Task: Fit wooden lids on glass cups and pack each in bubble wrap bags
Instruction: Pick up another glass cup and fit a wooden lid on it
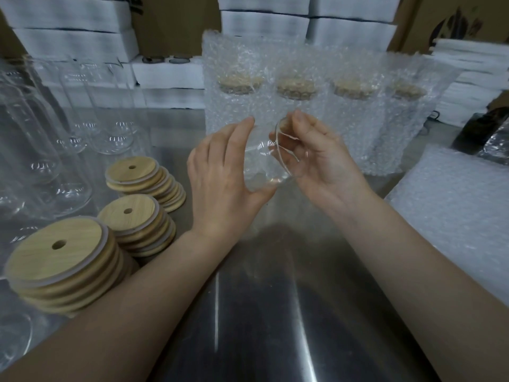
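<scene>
The steel table [275,312] bears stacked wooden lids [59,255], glass cups [71,128], upright bagged cups [303,111] and flat bubble wrap bags [454,210].

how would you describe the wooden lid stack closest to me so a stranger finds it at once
On the steel table, look left of the person's left forearm, where three stacks of wooden lids sit in a row. It is the stack at the near end, lowest in the picture and looming largest, with the other two behind it.

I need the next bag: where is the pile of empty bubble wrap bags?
In the head view, the pile of bubble wrap bags lies at the right edge of the table, beside the right hand, nearer than the row of bagged cups.
</scene>
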The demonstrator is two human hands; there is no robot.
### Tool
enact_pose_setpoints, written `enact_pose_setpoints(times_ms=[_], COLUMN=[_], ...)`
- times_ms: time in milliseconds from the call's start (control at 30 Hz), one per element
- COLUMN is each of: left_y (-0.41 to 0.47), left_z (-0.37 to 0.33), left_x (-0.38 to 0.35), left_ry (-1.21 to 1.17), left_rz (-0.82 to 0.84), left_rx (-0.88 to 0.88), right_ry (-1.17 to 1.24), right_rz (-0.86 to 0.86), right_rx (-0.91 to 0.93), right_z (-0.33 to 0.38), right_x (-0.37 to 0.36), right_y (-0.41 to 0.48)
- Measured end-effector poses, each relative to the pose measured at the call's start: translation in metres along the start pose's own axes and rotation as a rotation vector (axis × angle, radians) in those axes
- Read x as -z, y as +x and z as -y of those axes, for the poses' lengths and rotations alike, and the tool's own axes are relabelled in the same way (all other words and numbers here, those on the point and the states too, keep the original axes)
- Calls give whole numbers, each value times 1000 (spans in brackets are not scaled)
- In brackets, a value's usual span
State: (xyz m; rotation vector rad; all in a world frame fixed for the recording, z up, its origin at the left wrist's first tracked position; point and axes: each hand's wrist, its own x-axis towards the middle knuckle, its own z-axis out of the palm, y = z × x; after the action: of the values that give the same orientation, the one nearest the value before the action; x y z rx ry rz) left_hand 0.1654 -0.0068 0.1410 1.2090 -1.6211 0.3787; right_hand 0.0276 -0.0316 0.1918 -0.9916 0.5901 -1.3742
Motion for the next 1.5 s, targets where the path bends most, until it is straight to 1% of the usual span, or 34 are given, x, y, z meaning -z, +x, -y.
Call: enact_pose_setpoints(times_ms=[167,267,367,433,467,533,600,667,733,800,933,1000,1067,1167,1233,1367,1500], left_y=[2,3,3,3,4,8,13,18,20,22,23,22,22,22,21,19,19], left_z=[-3,-4,-4,-5,-6,-7,-6,-5,-3,-1,-2,-2,-2,-6,-12,-19,-17], left_x=[4,5,4,5,5,4,4,6,9,11,14,15,17,18,19,19,18], left_ry=[-57,-110,-255,-384,-458,-615,-805,-1002,-1147,-1259,-1477,-1539,-1588,-1628,-1630,-1655,-1562], left_rz=[4,-25,-72,-95,-106,-138,-165,-172,-177,-171,-104,-60,-27,23,62,103,153], left_rx=[66,112,245,403,496,670,845,1014,1106,1149,1264,1278,1266,1245,1220,1194,1155], right_ry=[141,208,182,84,-16,-302,-511,-599,-647,-703,-863,-902,-931,-990,-987,-859,-677], right_rz=[121,216,251,204,169,112,136,209,283,358,483,494,472,399,338,266,234], right_rx=[-48,-54,-51,-18,17,103,178,212,216,207,194,223,291,422,465,459,428], right_z=[0,0,0,-3,-5,-11,-17,-18,-17,-14,-14,-15,-16,-18,-19,-22,-26], right_x=[2,2,2,1,0,-2,-3,-3,-3,0,5,5,5,4,3,1,-7], right_y=[2,0,-2,-4,-5,-9,-13,-16,-15,-15,-14,-14,-15,-18,-20,-21,-21])
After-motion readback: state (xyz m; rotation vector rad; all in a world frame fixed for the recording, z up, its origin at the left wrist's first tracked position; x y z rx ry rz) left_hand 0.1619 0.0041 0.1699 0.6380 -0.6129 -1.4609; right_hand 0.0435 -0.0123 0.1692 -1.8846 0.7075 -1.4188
